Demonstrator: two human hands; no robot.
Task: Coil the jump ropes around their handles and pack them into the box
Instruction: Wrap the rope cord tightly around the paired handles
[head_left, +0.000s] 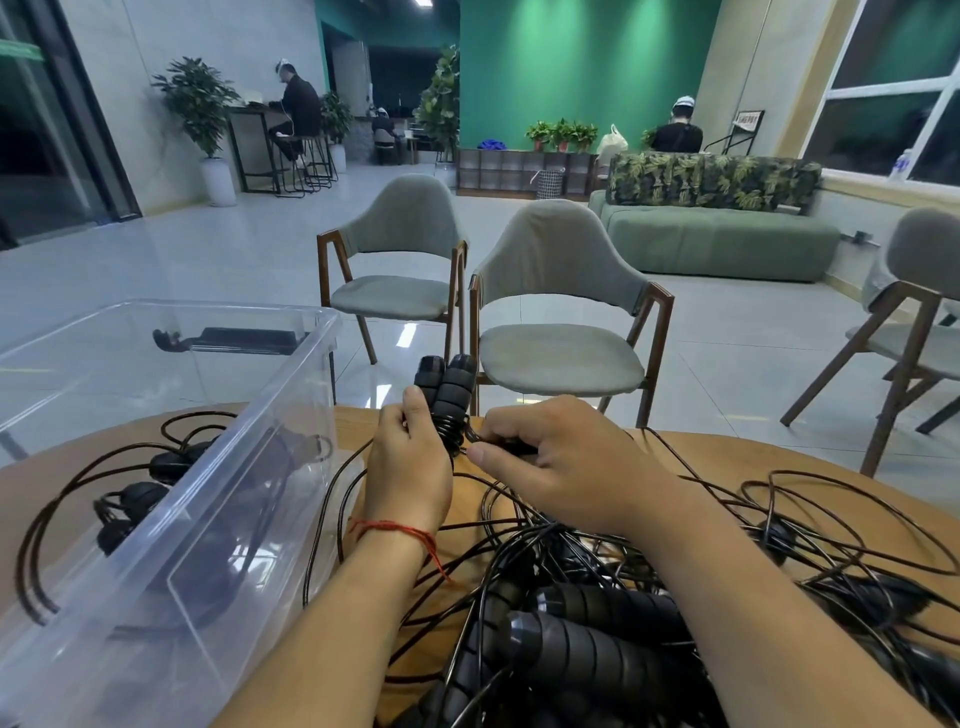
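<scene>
- The left hand (410, 467) is wrapped round a pair of black handles (447, 384), held side by side and upright over the far edge of the desk (727, 457). Only their ribbed tops show above the fist.
- The right hand (566, 467), at 3 o'clock from the left, pinches the thin black cord (455, 437) just beside the few turns already round the handles. Both hands are therefore closed on the same rope.
- The handles look foam-padded, so they should be grippy and light. Clasping both at mid-length seems the sound hold, as it leaves the lower part free for winding.
- The cord looks like a thin, glossy, springy line that keeps its own curl. It will likely slip off or unwind unless kept taut, so pinch it close to the coil.
- The clear box (317, 332) stands at 9 o'clock. Dark handles and loops (156, 465) show through its wall, but whether they lie inside or behind it I cannot tell.
- A tangled pile (597, 629) of more ropes lies at 5 o'clock, partly under the right forearm. The number of ropes in it cannot be counted, and the bottom edge cuts the pile off.
- The lower ends of the held handles, and where the cord leaves them, are hidden by the fingers.
</scene>
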